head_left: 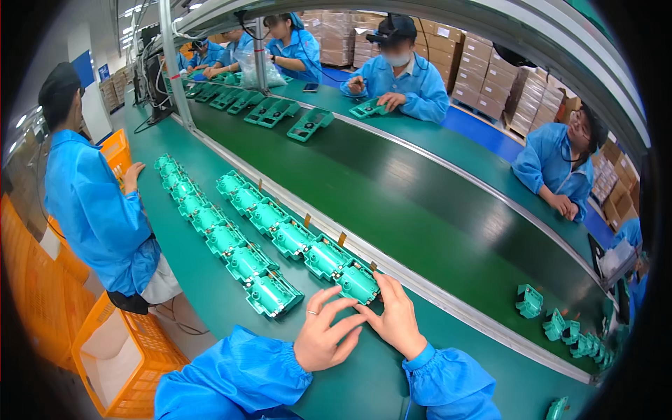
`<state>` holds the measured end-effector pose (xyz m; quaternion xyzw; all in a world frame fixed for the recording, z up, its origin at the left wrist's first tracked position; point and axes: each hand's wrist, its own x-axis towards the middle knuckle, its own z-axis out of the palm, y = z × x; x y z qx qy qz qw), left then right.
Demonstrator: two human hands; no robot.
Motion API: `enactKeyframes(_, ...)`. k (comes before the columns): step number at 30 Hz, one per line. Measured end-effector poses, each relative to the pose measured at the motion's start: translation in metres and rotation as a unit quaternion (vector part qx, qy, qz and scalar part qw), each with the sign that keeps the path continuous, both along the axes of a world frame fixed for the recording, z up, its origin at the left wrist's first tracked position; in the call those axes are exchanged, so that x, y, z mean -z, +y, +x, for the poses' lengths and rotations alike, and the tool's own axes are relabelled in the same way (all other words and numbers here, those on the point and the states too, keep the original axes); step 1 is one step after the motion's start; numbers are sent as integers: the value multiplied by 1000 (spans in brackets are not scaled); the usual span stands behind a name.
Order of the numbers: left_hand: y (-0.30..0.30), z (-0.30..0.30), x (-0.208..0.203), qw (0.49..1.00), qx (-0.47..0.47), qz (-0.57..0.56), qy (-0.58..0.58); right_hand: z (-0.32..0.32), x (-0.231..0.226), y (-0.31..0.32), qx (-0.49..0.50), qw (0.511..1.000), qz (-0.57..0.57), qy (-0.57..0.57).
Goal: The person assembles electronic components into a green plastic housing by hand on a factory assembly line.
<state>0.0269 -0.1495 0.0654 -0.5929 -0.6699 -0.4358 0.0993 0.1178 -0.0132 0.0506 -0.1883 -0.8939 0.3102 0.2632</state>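
Note:
Two rows of green plastic housings lie on the green bench in front of me. My right hand point(395, 318) grips the nearest housing point(358, 284) of the right row, its thumb at the near end and its fingers along the right side. Beside that housing's near left corner is my left hand point(327, 332), its fingers bent and apart, with a fingertip at the corner. Whether that fingertip presses on it I cannot tell. Just left of my hands, the left row ends in another housing point(271, 294). Small brown tabs point(341, 239) stick up along the right row.
Beyond a metal rail point(448, 306) runs a dark green conveyor point(392, 189), with flat green parts point(309, 124) far left and green housings point(530, 300) at right. Co-workers sit across it. At left a person point(94, 203) stands near orange crates point(133, 357).

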Motion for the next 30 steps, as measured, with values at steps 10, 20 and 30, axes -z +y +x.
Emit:
enactKeyframes(10,1,7,5,998,-32,40,-42,-87,11,-14,-41,999,10,26)
enactKeyframes(20,5,12,8,997,-34,60,-45,-164,29,-17,-159,918,-351,95)
enactKeyframes(30,-3,9,13,1000,-26,-7,-8,7,-22,16,-71,979,-191,27)
